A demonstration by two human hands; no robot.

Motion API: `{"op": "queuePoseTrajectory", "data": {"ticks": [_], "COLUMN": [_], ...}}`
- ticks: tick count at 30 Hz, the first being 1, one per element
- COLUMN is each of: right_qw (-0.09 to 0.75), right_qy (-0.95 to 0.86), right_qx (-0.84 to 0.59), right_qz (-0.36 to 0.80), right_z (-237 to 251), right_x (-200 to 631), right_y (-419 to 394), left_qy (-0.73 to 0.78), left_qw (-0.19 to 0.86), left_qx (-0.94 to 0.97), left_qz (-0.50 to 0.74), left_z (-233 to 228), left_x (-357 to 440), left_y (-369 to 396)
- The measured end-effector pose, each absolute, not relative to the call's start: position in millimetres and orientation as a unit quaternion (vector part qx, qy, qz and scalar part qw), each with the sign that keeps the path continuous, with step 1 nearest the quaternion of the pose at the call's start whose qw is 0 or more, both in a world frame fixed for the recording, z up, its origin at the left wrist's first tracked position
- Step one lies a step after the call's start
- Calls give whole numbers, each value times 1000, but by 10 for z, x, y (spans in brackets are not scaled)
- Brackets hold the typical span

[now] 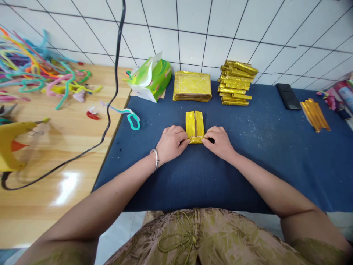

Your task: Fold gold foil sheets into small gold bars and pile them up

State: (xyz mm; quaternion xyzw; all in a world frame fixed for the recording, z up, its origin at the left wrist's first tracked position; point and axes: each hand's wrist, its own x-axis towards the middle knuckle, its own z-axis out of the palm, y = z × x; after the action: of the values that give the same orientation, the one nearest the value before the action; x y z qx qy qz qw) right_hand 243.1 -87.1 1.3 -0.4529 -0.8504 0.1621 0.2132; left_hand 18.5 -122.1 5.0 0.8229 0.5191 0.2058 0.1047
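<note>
A sheet of gold foil paper (190,123) lies on the dark blue table covering. Both its sides are folded in towards a narrow gap down the middle, and its near edge is turned up in a fold. My left hand (173,143), with a silver bangle at the wrist, pinches the left end of that fold. At the fold's right end, the thumb and fingers of my right hand (219,142) are closed on the paper. Behind it sit a stack of flat gold paper sheets (192,85) and a pile of folded gold paper strips (235,84).
A green tissue box (156,77) stands against the tiled wall. To the right lie a black phone (288,96) and several orange-gold strips (315,115). Pipe cleaners (33,70) and a yellow glue gun (16,141) cover the wooden table; its black cord (117,66) hangs across.
</note>
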Motion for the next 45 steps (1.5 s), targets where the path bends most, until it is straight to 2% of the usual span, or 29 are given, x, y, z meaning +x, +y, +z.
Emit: {"op": "queuePoseTrajectory", "data": {"ticks": [31,39,45], "right_qw": [211,203,207], "right_qy": [-845,-845,-839], "right_qx": [-467,-471,-478], "right_qz": [152,151,158], "right_z": [23,28,15], "right_x": [2432,2443,2455], "right_y": [-865,-859,-856], "left_qy": [550,441,367], "left_qw": [73,7,3], "left_qx": [811,884,925], "left_qz": [189,156,98], "left_z": [71,103,122], "left_x": [230,283,315], "left_y": [-1227,-1272,-1306]}}
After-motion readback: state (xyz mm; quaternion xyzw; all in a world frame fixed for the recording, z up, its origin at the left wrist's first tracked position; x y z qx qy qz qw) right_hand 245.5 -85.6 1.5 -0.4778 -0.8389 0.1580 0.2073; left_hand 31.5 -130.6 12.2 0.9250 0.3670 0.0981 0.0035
